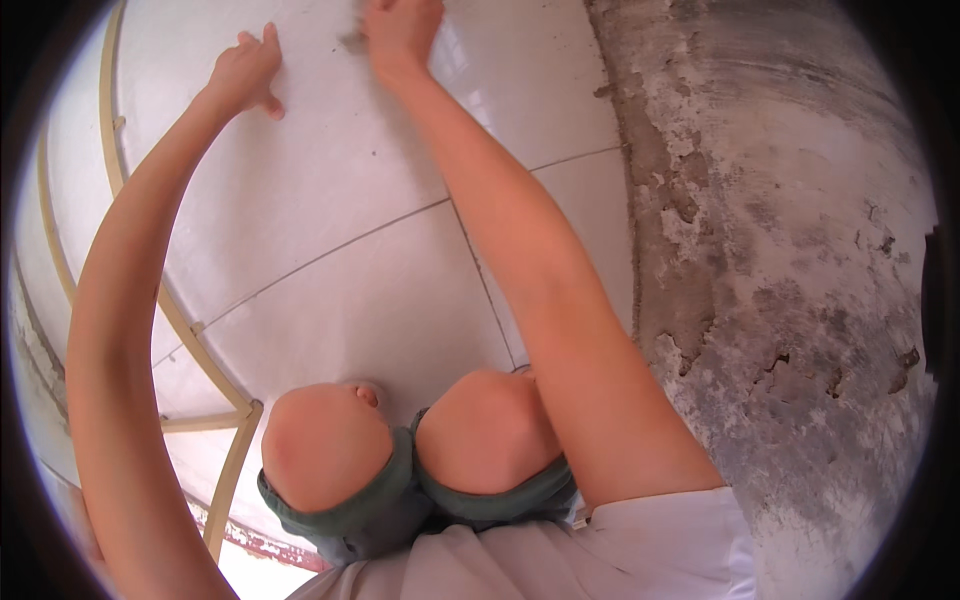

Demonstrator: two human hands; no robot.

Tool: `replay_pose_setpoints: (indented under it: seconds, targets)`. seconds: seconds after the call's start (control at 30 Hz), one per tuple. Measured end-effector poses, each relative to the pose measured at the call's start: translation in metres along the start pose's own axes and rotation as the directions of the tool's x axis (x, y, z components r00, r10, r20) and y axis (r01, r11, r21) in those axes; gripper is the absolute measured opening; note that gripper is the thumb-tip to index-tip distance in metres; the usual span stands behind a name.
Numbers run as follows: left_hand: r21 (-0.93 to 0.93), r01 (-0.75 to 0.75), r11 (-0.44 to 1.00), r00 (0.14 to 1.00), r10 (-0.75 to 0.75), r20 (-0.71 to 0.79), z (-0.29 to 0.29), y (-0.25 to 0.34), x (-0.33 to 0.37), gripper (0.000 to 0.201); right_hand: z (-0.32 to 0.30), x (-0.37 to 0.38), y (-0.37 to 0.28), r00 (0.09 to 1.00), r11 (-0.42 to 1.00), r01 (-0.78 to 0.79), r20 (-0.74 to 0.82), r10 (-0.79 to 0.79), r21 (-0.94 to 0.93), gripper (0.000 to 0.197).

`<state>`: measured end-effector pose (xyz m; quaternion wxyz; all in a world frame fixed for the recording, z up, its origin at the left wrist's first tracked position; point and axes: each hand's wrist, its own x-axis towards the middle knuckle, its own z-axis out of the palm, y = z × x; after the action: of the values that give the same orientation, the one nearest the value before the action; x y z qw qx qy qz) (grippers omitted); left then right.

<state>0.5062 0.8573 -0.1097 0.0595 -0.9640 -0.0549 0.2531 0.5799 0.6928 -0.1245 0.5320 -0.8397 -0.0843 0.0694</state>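
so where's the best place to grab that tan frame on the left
Take the tan frame by its slim straight stretch just above the corner, probably from the right: it looks narrow enough to pinch, and the left forearm covers the bar farther up.

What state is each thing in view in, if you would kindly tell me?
Left hand: open, fingers spread, apparently empty.
Right hand: partly cut off by the picture's top edge, grip unclear.
Small grey thing: beside the right hand, blurred; kind unclear.
Floor tiles: pale, shiny, dark-specked.
Plaster wall: stained, peeling.
Knees: bent, bare.
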Motion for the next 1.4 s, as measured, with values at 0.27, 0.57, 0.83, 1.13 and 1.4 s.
replay_pose_setpoints:
  seconds: [0.27, 0.57, 0.83, 1.13, 1.4]
  targets:
    - [0.002, 0.030, 1.000, 0.999, -0.030, -0.039, 0.007, -0.004, -0.006, 0.117, -0.102, -0.122, 0.012, 0.990, 0.987, 0.143, -0.019, -0.142, 0.075, 0.011]
    - [-0.052, 0.024, 0.998, 1.000, -0.024, 0.007, 0.004, 0.001, -0.001, 0.120, -0.300, -0.285, 0.132, 0.861, 0.791, -0.449, -0.439, 0.258, -0.416, 0.012]
    - [-0.025, -0.008, 1.000, 0.997, 0.006, -0.081, 0.013, -0.002, 0.004, 0.117, -0.303, -0.287, 0.166, 0.859, 0.697, -0.431, -0.497, 0.123, -0.573, 0.021]
    - [-0.027, -0.006, 1.000, 0.997, 0.004, -0.072, 0.019, -0.006, 0.007, 0.116, -0.280, -0.246, 0.167, 0.851, 0.646, -0.430, -0.523, 0.056, -0.630, 0.033]
    - [-0.042, -0.005, 0.999, 0.997, 0.002, -0.075, 0.014, -0.006, 0.004, 0.116, -0.213, -0.162, 0.108, 0.962, 0.860, -0.118, -0.272, -0.025, -0.497, 0.036]
